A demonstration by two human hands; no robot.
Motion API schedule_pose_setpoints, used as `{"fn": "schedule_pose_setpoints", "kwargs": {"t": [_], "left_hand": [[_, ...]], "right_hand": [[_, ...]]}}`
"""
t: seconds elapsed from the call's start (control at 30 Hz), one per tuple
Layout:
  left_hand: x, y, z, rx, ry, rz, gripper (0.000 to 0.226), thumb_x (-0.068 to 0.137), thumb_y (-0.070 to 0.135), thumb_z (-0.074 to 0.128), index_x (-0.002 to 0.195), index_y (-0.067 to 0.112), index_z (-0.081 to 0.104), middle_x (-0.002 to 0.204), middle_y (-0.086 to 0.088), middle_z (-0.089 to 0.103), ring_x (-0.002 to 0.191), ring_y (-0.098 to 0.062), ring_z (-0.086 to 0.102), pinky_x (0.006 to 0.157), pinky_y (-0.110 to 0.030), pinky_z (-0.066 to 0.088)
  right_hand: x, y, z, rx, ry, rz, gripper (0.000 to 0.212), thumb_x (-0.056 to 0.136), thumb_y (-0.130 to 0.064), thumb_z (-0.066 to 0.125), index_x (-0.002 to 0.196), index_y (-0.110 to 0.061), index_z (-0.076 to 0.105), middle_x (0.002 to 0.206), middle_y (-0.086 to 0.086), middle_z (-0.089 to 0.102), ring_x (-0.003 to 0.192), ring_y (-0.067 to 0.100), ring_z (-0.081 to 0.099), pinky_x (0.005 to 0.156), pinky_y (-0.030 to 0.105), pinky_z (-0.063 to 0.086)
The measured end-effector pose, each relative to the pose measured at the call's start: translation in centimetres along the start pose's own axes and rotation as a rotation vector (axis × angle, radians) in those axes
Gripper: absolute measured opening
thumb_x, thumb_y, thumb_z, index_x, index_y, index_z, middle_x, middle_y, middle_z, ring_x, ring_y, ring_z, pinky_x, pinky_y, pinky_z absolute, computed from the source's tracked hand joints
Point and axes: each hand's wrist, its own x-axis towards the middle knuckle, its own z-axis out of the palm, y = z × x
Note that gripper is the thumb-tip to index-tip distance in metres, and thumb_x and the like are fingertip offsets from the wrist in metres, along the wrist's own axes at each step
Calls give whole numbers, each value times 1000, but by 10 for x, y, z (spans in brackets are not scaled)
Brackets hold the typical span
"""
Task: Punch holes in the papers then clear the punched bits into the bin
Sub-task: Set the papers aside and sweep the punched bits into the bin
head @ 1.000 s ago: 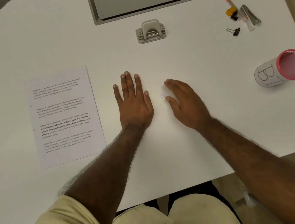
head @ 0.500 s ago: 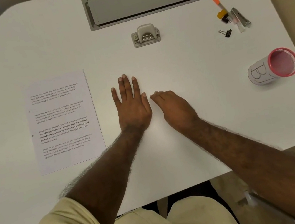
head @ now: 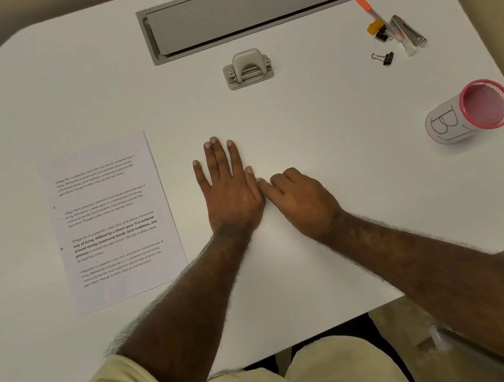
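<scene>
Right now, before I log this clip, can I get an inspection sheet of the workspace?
Surface: white desk, grey cable-tray lid at the far edge.
Job's things: hole punch unused at far centre; printed papers at left, holes along their left margin; pink-rimmed mesh bin on its side at right.
Clutter: orange pen, stapler, binder clip, far right.
Hands: left hand flat on the desk; right hand curled beside it, fingers against the left hand's edge. Punched bits hidden.
Cables: nothing seen.
Surroundings: beige floor, person's knees below the desk.
</scene>
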Motion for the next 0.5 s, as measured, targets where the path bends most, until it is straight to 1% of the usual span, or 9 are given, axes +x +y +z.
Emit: {"fn": "schedule_pose_setpoints", "kwargs": {"t": [0.07, 0.13, 0.2, 0.23, 0.3, 0.33, 0.37, 0.43, 0.5], "left_hand": [[0, 0, 1, -5, 3, -1, 70, 114, 43, 11, 175, 10, 8, 184, -17, 1, 172, -33, 0, 137, -60, 6], [1, -1, 3, -19, 6, -6, 69, 114, 44, 13, 175, 11, 8, 184, -16, 0, 172, -32, -1, 137, -59, 5], [0, -1, 3, -32, 16, -8, 69, 115, 44, 16, 175, 12, 8, 184, -15, -1, 172, -31, -2, 137, -59, 4], [0, -2, 3, -38, 19, -4, 69, 115, 43, 17, 175, 12, 8, 184, -15, 0, 172, -31, -1, 137, -59, 5], [1, -2, 4, -40, 18, -4, 69, 115, 43, 18, 175, 12, 8, 184, -15, 0, 172, -31, -2, 137, -60, 5], [1, -2, 4, -35, 13, -7, 69, 115, 44, 17, 175, 12, 7, 184, -15, -1, 172, -31, -2, 137, -60, 5], [1, -1, 5, -30, 9, -10, 69, 115, 44, 16, 175, 12, 6, 184, -14, -1, 172, -31, -3, 137, -59, 4], [2, -1, 5, -33, 3, -10, 69, 115, 45, 17, 175, 13, 5, 184, -14, -3, 172, -30, -4, 138, -59, 2], [1, -2, 6, -43, 4, -3, 69, 115, 44, 18, 175, 13, 4, 184, -14, -4, 172, -30, -5, 138, -59, 1]], "right_hand": [[-1, 1, 4, 20, 44, 9, 48, 74, 7, 81, 120, -1, 75, 84, 10, 71, 69, 28, 66, 54, 36, 57], [0, 4, 6, 73, 54, 55, 49, 78, 12, 75, 126, 0, 73, 88, 14, 73, 74, 32, 69, 57, 39, 59], [8, 8, 5, 173, 21, 182, 56, 79, 15, 70, 133, -1, 69, 93, 17, 74, 81, 37, 69, 61, 42, 60], [13, 10, 3, 244, -1, 292, 57, 82, 14, 67, 136, -4, 68, 97, 16, 74, 86, 38, 69, 67, 43, 60], [23, 14, -2, 430, 4, 585, 51, 92, 6, 60, 139, -13, 67, 104, 10, 76, 97, 32, 70, 85, 41, 58], [27, 17, -4, 540, 47, 742, 47, 95, 1, 59, 137, -17, 69, 103, 5, 77, 98, 26, 71, 92, 38, 57], [31, 22, -5, 658, 84, 890, 44, 94, -1, 61, 133, -20, 71, 100, 1, 79, 96, 21, 73, 96, 35, 57], [35, 33, -9, 928, 98, 1137, 43, 86, -1, 67, 124, -22, 75, 93, -2, 81, 92, 18, 76, 98, 36, 59], [33, 42, -13, 1254, 114, 1330, 47, 80, 6, 72, 121, -17, 74, 89, 3, 82, 89, 23, 78, 93, 38, 63]]}}
